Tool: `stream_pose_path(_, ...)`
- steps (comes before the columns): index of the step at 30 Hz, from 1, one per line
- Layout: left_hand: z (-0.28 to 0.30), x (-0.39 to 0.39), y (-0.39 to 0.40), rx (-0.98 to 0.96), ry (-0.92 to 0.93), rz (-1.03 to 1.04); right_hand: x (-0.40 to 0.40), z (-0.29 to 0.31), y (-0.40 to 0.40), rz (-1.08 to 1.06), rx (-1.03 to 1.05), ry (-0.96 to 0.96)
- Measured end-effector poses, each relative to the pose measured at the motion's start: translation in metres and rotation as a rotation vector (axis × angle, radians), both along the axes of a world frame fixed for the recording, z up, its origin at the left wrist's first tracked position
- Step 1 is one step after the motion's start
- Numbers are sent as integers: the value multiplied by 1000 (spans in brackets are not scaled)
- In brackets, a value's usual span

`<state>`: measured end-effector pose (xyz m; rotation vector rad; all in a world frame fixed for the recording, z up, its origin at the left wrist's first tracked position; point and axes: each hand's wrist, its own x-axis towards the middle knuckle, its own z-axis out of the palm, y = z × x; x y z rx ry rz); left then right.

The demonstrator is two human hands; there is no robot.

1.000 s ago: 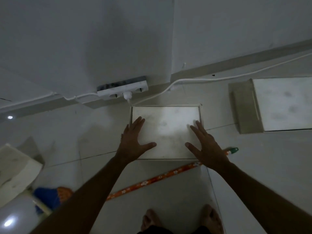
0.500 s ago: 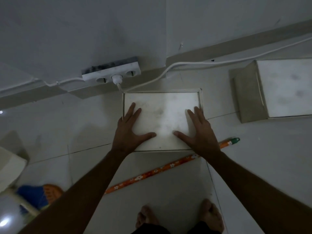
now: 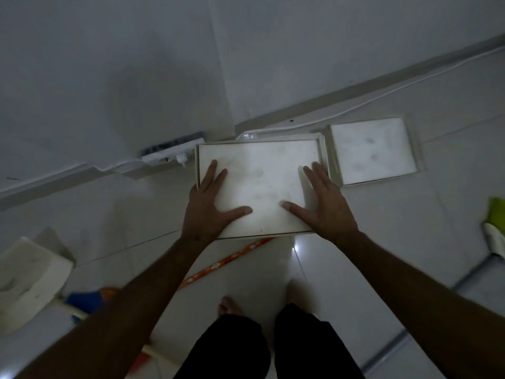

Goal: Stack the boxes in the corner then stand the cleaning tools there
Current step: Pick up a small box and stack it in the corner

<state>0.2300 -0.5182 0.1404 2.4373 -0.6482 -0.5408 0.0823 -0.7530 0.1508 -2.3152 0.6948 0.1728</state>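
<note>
Box [image 3: 259,184] has gone from mid-floor, well apart from the second box [image 3: 373,151], to right beside it, its right edge now touching or nearly touching that box's left side. It sits on the floor [image 3: 382,242] near the wall corner, by the power strip [image 3: 172,151] and the cable [image 3: 382,97]. Left hand [image 3: 210,209] and right hand [image 3: 325,206] lie flat on the lid as before, fingers straight and spread, thumbs pointing inward, gripping nothing. Looks like a push into the corner is about done; nothing is stacked yet, the two boxes lie side by side. Likely next: lift one onto the other. Broom stick [image 3: 226,262] still lies on the floor under the near edge of the box, not yet stood up. Another white box [image 3: 30,280] sits far left.
</note>
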Motion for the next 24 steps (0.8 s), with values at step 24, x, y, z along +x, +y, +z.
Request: stream_pose_path(24,469,-68,-176,-39,-93,-510,-163,458,-98,-399,-89,-80)
